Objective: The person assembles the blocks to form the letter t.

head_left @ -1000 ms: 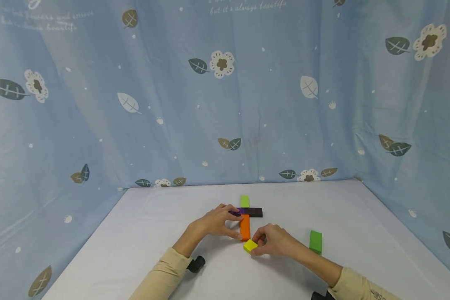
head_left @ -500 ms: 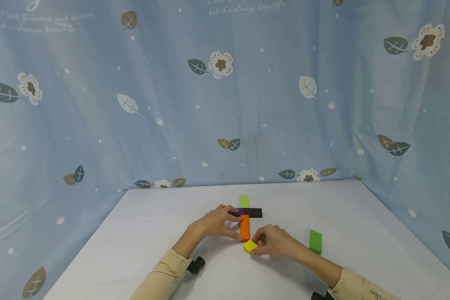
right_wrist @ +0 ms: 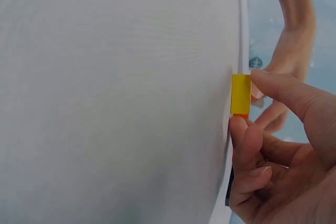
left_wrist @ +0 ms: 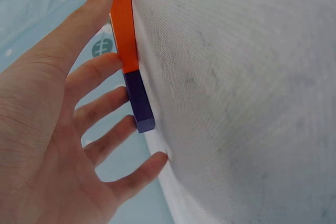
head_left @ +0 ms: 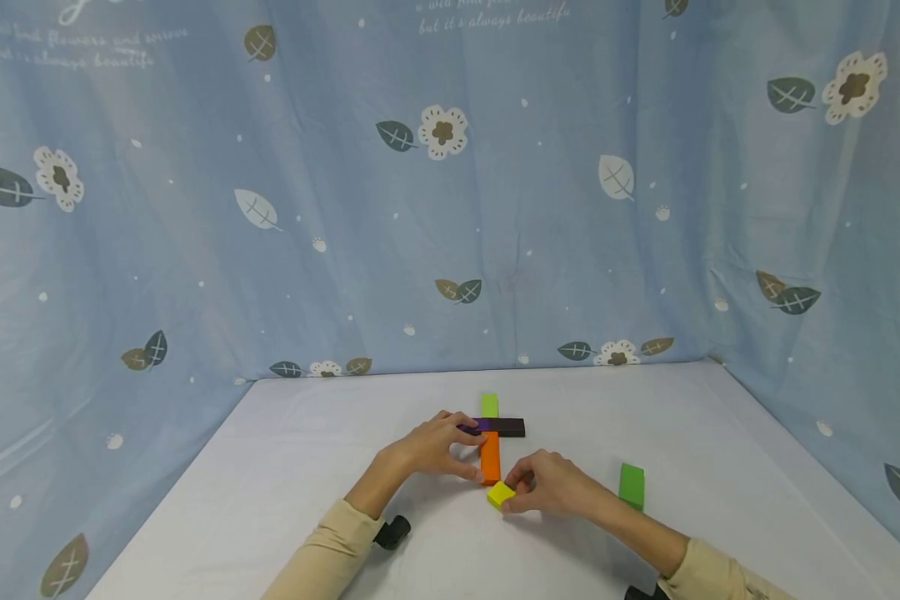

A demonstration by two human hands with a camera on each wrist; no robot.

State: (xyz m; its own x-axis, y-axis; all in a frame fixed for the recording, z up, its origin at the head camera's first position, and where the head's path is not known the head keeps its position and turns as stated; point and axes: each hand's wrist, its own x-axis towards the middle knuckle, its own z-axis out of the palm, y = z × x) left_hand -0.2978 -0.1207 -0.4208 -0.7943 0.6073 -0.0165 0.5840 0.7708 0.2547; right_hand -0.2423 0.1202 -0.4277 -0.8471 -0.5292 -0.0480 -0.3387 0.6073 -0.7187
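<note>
Beside the orange block (head_left: 490,457), my left hand (head_left: 438,444) rests with spread fingers. Its thumb and index finger touch the orange block's side in the left wrist view, and other fingertips reach the purple block (left_wrist: 138,100). My right hand (head_left: 553,483) pinches a small yellow block (head_left: 501,496) between thumb and fingers. The yellow block sits turned at an angle by the near end of the orange one. Past the orange block's far end, the purple block and a black block (head_left: 507,427) lie in a crosswise row. A light green block (head_left: 490,405) lies behind that row.
A green block (head_left: 632,486) stands on the white tabletop (head_left: 330,433), to the right and just beyond the right forearm. Blue patterned curtains (head_left: 525,208) hang at the back and both sides. A black wrist camera (head_left: 393,532) sits under the left wrist.
</note>
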